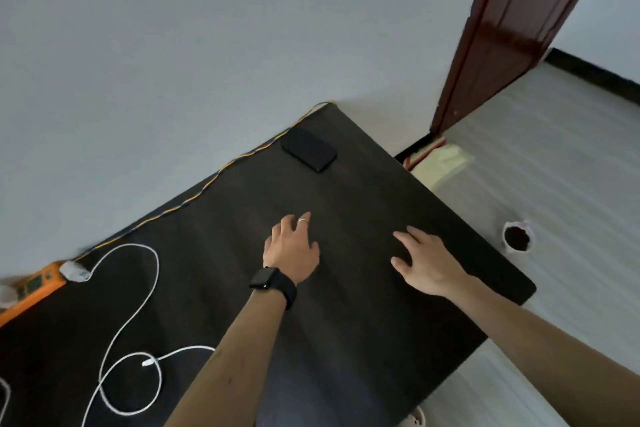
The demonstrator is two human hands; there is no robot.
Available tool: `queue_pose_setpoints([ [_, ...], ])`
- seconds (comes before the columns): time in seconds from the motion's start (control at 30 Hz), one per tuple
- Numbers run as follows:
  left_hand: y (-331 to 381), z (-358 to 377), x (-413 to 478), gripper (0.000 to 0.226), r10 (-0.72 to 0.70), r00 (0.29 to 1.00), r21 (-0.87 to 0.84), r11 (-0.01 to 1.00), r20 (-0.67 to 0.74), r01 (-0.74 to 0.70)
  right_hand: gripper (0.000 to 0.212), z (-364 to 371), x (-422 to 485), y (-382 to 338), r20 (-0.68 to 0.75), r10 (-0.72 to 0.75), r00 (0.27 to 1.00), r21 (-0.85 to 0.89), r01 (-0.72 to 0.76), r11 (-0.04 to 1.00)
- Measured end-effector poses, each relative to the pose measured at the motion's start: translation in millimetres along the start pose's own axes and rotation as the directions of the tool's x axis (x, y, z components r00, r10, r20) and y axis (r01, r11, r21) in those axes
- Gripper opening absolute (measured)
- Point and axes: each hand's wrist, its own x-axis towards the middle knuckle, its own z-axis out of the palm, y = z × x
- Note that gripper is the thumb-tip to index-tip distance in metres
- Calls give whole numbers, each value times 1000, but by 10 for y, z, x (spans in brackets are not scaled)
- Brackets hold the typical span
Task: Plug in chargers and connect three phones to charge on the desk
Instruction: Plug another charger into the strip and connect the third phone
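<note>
The black phone [309, 149] lies at the desk's [381, 191] far edge; my left hand [291, 250] and right hand [426, 262] hover on its near side, fingers relaxed, empty. The white cable [138, 305] lies well away from the phone, so a hasty pull could snag its loops, I judge.

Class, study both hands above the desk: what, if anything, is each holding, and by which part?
Nothing is held. The left hand and right hand are both open over the desk; the phone and white cable lie apart from them.
</note>
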Motion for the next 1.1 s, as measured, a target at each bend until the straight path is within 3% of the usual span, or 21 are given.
queue_pose_setpoints([
  [0.2, 73, 131, 979, 76, 121, 992, 347, 929, 40, -127, 89, 173, 638, 321, 117, 110, 987, -161, -91, 983],
  [0.4, 86, 111, 1981, 100, 159, 985, 516, 840, 62, -168, 85, 448, 875, 612, 129, 80, 988, -177, -57, 982],
  [0.63, 312, 282, 2683, 88, 291, 954, 636, 722, 77, -271, 83, 521, 884, 649, 135, 71, 988, -185, -45, 982],
  [0.83, 431, 387, 2837, 66, 283, 949, 734, 614, 138, -290, 83, 568, 867, 664, 119, 70, 990, -177, -48, 983],
  [1.0, 520, 330, 2661, 71, 482, 857, 796, 441, 181, -416, 83, 554, 877, 705, 98, 62, 993, -174, -45, 984],
  [1.1, 573, 296, 2420, 95, 511, 803, 729, 415, 308, -544, 82, 544, 859, 695, 129, 78, 989, -186, -53, 981],
])
